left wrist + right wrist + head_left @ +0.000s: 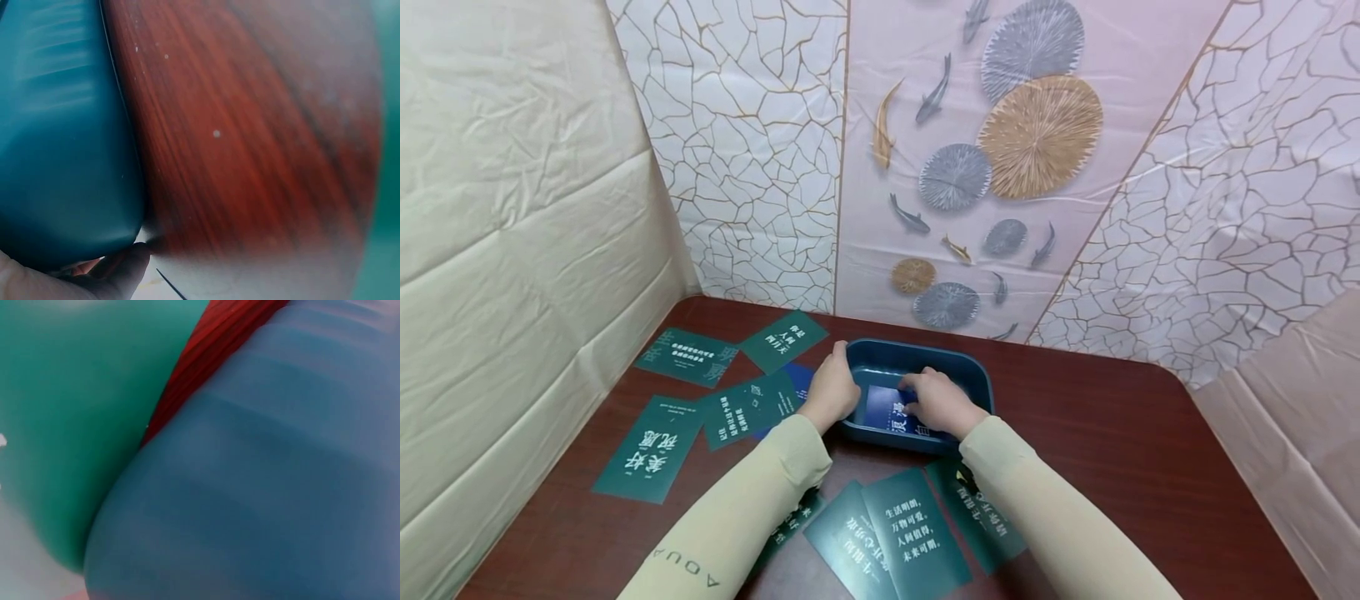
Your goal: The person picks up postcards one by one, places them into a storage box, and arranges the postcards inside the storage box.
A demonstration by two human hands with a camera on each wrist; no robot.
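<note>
Gripping the tray (891,439) at its left end: L hand (832,388) is clasping the rim, w/ a digit touching the outer wall in the L wrist view. R hand (946,403) is reaching into the tray from the right; its fingers are bending down onto the blue card (880,407). Whether R fingers are pinching the card or only touching it: cannot tell.

Card pos.: lying on the tray floor, btwn both hands, directly under R fingertips and extending L of them. White characters are showing beside the fingertips; R hand is covering the card's right part.

Surroundings, rel. to grips: a 2nd blue card (800,377) is lying just L of L hand, partly under a green card (747,410). Three more green cards are lying farther L. Nearer the body, btwn the forearms, two overlapping green cards are resting on the table (1075,433); another (981,521) is lying partly beneath the R sleeve (1037,492), and one more (790,523) is showing beside the L sleeve (752,500). R wrist view is blurring the tray wall and an adjacent green surface.
</note>
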